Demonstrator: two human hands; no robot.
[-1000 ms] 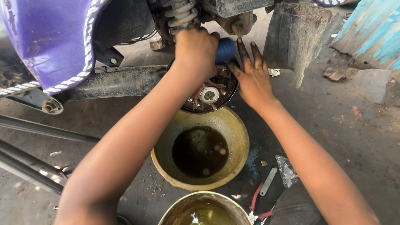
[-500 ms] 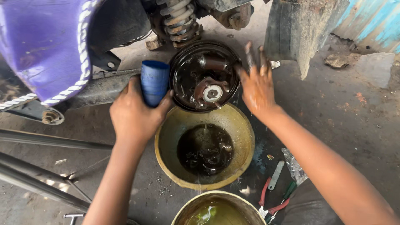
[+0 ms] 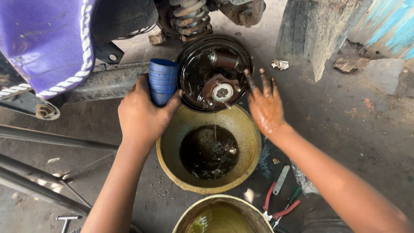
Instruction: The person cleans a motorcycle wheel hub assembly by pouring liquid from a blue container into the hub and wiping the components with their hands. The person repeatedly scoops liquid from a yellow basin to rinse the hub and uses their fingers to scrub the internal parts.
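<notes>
- The left hand is wrapped around a blue ribbed plastic cup, holding it upright just left of the brake drum backplate.
- The right hand is spread wide and holds nothing; its oily fingertips touch the right edge of the backplate.
- The backplate is round, dark and greasy, with a rusty hub at its middle.
- A thin stream of liquid falls from the hub into the yellow basin just near of it, which holds dark, dirty fluid.
- A second basin with yellowish liquid sits at the near edge.
- Red-handled pliers lie on the ground to the right of that basin.
- A coil spring stands far of the backplate.
</notes>
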